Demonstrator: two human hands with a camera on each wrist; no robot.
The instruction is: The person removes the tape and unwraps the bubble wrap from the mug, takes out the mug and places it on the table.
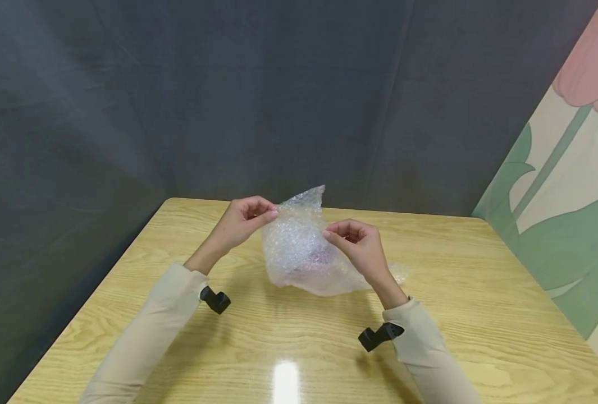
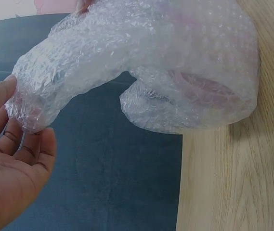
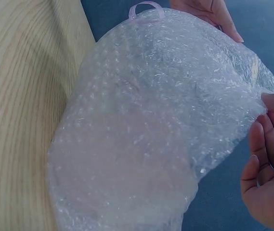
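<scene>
A clear sheet of bubble wrap (image 1: 299,247) stands bunched on the table around a pinkish thing, seen only dimly through it. In the left wrist view a round pink rim (image 2: 209,89) shows through the plastic. A small pink loop (image 3: 146,10) sticks out past the wrap's edge in the right wrist view; the rest of the wrapped thing is blurred by the bubbles. My left hand (image 1: 248,219) pinches the upper left of the bubble wrap between thumb and fingers. Lower and to the right, my right hand (image 1: 356,244) pinches another part of the sheet.
The wood-grain table (image 1: 480,314) extends on all sides of the wrap. A dark curtain (image 1: 288,101) hangs behind and to the left of it. At right is a wall with a painted flower (image 1: 571,224). Black wrist mounts (image 1: 218,302) sit at both cuffs.
</scene>
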